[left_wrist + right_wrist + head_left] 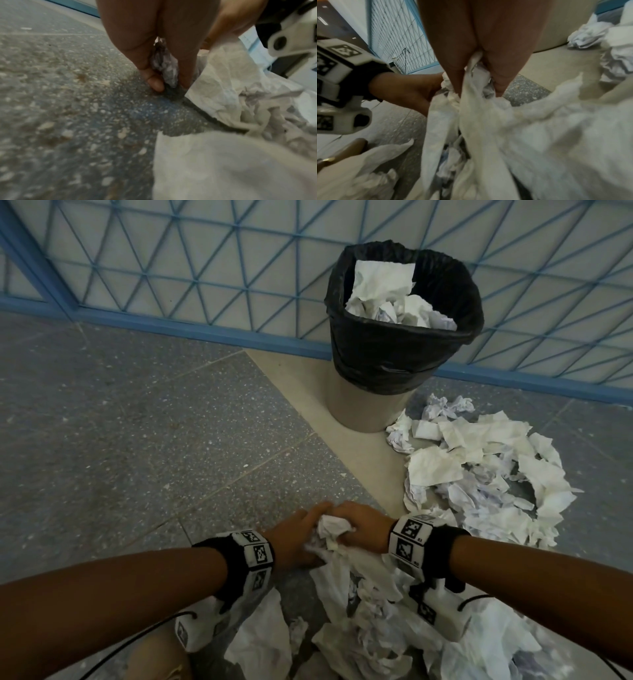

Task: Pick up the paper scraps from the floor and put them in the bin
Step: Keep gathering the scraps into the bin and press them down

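Note:
Both hands meet low over the floor around a bunch of crumpled white paper scraps (pixel 330 529). My left hand (pixel 301 537) grips the bunch from the left; in the left wrist view its thumb and fingers pinch a crumpled scrap (pixel 164 67) against the floor. My right hand (pixel 363 527) grips the same bunch from the right, its fingers (pixel 453 75) curled into the paper (pixel 476 86). The bin (pixel 404 337), lined with a black bag, stands beyond the hands and holds several crumpled papers (pixel 387 296).
A big heap of paper scraps (pixel 486 474) lies right of the bin's base. More scraps (pixel 394 628) cover the floor beneath my forearms. A blue lattice fence (pixel 205 268) runs behind the bin. Grey speckled floor (pixel 137 440) lies to the left.

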Tool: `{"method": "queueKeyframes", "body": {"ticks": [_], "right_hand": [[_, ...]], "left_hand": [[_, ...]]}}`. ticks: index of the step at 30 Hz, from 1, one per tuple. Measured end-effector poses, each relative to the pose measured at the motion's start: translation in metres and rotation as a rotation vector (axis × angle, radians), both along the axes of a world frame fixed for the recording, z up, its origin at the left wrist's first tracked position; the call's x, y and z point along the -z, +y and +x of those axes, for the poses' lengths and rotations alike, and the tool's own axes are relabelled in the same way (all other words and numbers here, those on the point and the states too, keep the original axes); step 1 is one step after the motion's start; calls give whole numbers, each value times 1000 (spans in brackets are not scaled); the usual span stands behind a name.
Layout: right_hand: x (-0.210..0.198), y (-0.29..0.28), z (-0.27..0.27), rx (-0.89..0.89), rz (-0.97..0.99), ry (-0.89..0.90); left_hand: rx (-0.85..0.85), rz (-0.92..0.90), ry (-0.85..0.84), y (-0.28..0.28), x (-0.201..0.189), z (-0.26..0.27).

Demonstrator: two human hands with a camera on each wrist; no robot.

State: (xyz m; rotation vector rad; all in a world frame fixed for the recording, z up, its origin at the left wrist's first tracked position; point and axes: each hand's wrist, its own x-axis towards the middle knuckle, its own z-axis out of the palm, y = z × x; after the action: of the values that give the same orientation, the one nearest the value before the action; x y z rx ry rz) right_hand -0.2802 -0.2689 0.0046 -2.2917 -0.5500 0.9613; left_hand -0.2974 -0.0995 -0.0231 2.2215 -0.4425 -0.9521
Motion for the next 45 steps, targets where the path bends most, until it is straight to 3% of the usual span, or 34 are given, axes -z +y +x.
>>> {"method": "queueKeyframes", "body": {"ticks": [4, 8, 12, 17, 20, 23, 26, 29, 33, 36, 38, 41, 43, 45], "right_hand": [[2, -7, -1, 225, 158, 27], [-17, -16, 16, 227, 203, 47], [-76, -29, 43, 248, 299, 3], [-163, -49, 77, 434, 561, -51], [-205, -61, 102, 528, 688, -302], [-231, -70, 137, 711, 683, -688], [-242, -71, 177, 881, 441, -1065], [-237, -65, 199, 913, 169, -1191], [-204, -48, 206, 882, -167, -1026], [-186, -42, 201, 657, -368, -628], [-190, -46, 201, 612, -325, -468], [-204, -61, 198, 525, -186, -557], [-212, -66, 194, 331, -257, -614], [-211, -63, 189, 209, -364, -542]], "left_hand": [[-98, -53, 8, -3, -7, 6], [-41, -52, -17, 8, -26, 22], [-103, -155, -86, 16, -72, 56], [-158, -295, -173, 21, -144, 97], [-214, -376, -311, 16, -182, 119], [-356, -434, -456, 2, -214, 148], [-423, -400, -550, -18, -240, 179], [-357, -182, -742, -43, -249, 209], [-220, 184, -805, -73, -235, 229], [-84, 363, -733, -89, -223, 228], [-37, 338, -643, -89, -220, 232], [-56, 179, -551, -79, -221, 239], [-67, 145, -593, -73, -222, 241], [-79, 155, -669, -70, -220, 242]]}}
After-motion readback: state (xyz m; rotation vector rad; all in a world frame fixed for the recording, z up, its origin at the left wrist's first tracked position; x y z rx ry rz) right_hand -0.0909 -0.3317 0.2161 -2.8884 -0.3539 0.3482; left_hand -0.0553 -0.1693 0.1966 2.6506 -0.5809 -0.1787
